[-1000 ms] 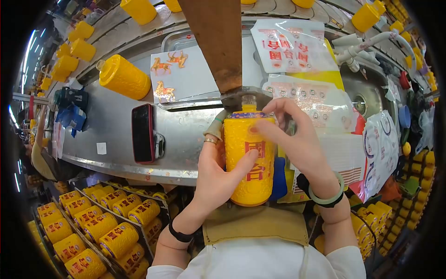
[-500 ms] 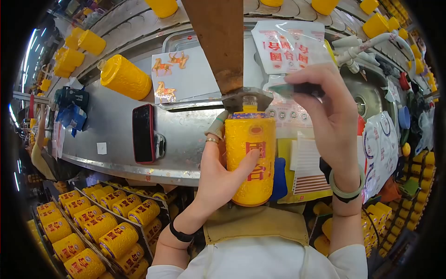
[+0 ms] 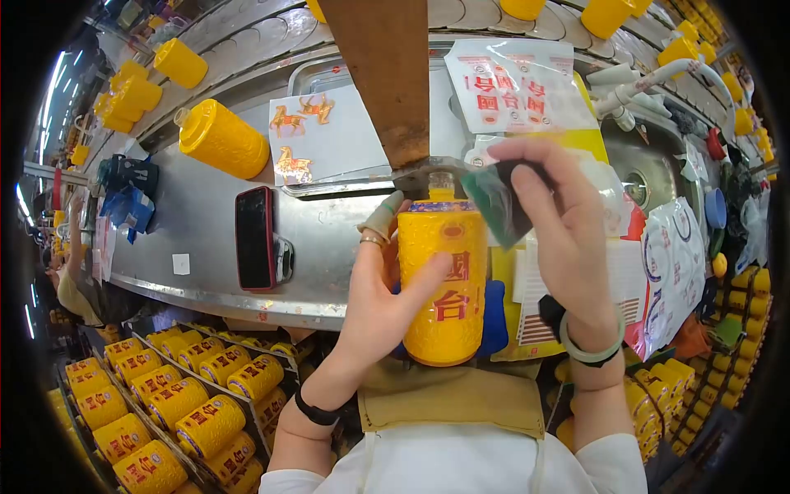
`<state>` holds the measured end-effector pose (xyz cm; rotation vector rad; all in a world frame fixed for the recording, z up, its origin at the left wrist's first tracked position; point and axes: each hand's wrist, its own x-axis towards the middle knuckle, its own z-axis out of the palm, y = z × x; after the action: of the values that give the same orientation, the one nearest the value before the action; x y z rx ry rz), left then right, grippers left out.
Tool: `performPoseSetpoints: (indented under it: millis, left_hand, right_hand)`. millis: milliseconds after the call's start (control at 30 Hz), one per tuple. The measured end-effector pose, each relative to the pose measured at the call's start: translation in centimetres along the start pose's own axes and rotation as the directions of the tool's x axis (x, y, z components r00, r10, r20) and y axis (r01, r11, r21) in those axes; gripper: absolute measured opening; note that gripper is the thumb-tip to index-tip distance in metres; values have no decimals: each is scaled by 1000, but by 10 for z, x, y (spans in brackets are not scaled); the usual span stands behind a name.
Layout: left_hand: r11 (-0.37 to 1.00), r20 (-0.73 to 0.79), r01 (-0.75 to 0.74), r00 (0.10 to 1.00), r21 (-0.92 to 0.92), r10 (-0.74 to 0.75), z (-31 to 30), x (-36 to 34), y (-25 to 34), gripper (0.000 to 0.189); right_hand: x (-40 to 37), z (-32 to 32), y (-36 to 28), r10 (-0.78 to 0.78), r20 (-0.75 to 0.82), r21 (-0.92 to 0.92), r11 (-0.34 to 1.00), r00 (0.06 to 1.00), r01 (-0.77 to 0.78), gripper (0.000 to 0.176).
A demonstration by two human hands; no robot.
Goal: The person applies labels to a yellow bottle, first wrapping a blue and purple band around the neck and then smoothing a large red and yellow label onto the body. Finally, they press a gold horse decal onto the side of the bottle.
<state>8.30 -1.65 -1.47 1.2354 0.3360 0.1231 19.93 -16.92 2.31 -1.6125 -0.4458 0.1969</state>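
Bottle: yellow, at the near edge of the counter, neck toward 12 o'clock (straight away from the body), red lettering facing up; all hours count from its middle.
Collar: the patterned band round the shoulder, at 12.
Left hand: at 8, clamped on the bottle, thumb across the lettering; a firm, even grip should stop it rolling, and a thumb off the print would be kinder to it.
Right hand: at 2, thumb and fingers together on the pad.
Pad: dark green and blurred, just beside the shoulder at 1; I cannot tell whether it touches. Laid flat, with light strokes along the collar, it should work evenly without scratching.
Post: brown, at 12, just beyond the neck; knocking the glass there is the main risk.
Blue thing: beside the bottle at 4.
Horse sheet: at 11, best spared drips.
Red-print sheet: at 1.
Phone: at 9 to 10.
Second bottle: leaning at 10.
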Motion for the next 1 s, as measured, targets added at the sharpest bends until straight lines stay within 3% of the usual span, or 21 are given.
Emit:
performPoseSetpoints:
  millis: [33, 67, 200, 267, 400, 433, 467, 500, 533, 567, 600, 667, 700, 733, 767, 800, 867, 900, 933, 1000]
  left_hand:
    - [1000, -19, 6, 1000, -21, -6, -2, 3, 1, 70]
    - [1000, -18, 6, 1000, -21, -7, -2, 6, 2, 70]
    - [998, -38, 47, 998, -48, -49, -2, 15, 1, 61]
    - [999, -25, 29, 999, -32, -30, -3, 18, -4, 59]
    - [996, -15, 66, 998, -59, -67, -1, 16, -4, 55]
    - [997, -23, 66, 997, -39, -67, -4, 18, -10, 55]
    - [981, -55, 25, 998, 193, -15, -6, 21, -19, 58]
    - [947, -106, -50, 990, 317, 88, -4, 18, -17, 61]
    - [960, -145, -32, 987, 278, 75, 0, 16, -20, 57]
    - [951, -160, -68, 980, 302, 121, 1, 16, -19, 60]
    - [944, -152, -104, 976, 313, 158, 2, 20, -19, 63]
    - [924, -188, -121, 962, 364, 200, 2, 24, -25, 69]
    - [919, -214, -133, 951, 372, 224, 0, 22, -16, 69]
    - [933, -162, -60, 979, 354, 125, 2, 18, -5, 69]
    - [941, -101, 20, 995, 339, 16, 2, 17, 0, 69]
    - [941, -110, 14, 994, 339, 25, 2, 18, -2, 69]
    - [925, -164, -65, 977, 373, 135, 11, 22, -14, 65]
    - [904, -159, -40, 980, 425, 117, 11, 23, -16, 66]
    - [904, -162, -43, 979, 426, 123, 12, 21, -17, 66]
    - [898, -171, -73, 972, 434, 161, 14, 20, -17, 67]
  right_hand:
    - [-7, -5, 3, 210, 92, 70, 974, 973, -216, 19]
    - [-13, 0, 8, 247, 99, 176, 949, 964, -261, 20]
    - [-29, 16, 43, 138, 23, 125, 982, 990, -140, 36]
    - [-32, 21, 41, 281, 40, 167, 944, 959, -284, 33]
    - [-31, 19, 40, 301, 21, 109, 947, 953, -302, 29]
    - [-31, 19, 42, 278, 18, 71, 958, 960, -278, 27]
    - [-33, 19, 48, 219, -19, 76, 973, 976, -217, 24]
    - [-32, 19, 39, 330, 29, 181, 926, 943, -330, 22]
    - [-32, 19, 44, 344, 53, 233, 909, 938, -346, 21]
    - [-33, 15, 57, 244, 24, 122, 962, 969, -245, 21]
    - [-32, 9, 62, 374, 7, 146, 917, 928, -371, 23]
    - [-27, 12, 70, 270, 114, 195, 938, 956, -288, 25]
    - [-27, 12, 69, 276, 96, 202, 935, 956, -290, 27]
    - [-28, 9, 65, 285, 63, 206, 934, 957, -292, 29]
    - [-23, -5, 65, 272, 106, 21, 961, 957, -275, 35]
    - [-16, -8, 62, 264, 117, 22, 963, 958, -268, 35]
    - [-7, -14, 52, -21, 45, -160, 987, 999, 28, 38]
    - [-2, -26, 37, -28, 133, -378, 923, 991, 77, 42]
    - [0, -27, 33, -33, 137, -376, 923, 990, 83, 42]
    - [3, -29, 27, -225, 253, -480, 815, 941, 324, 42]
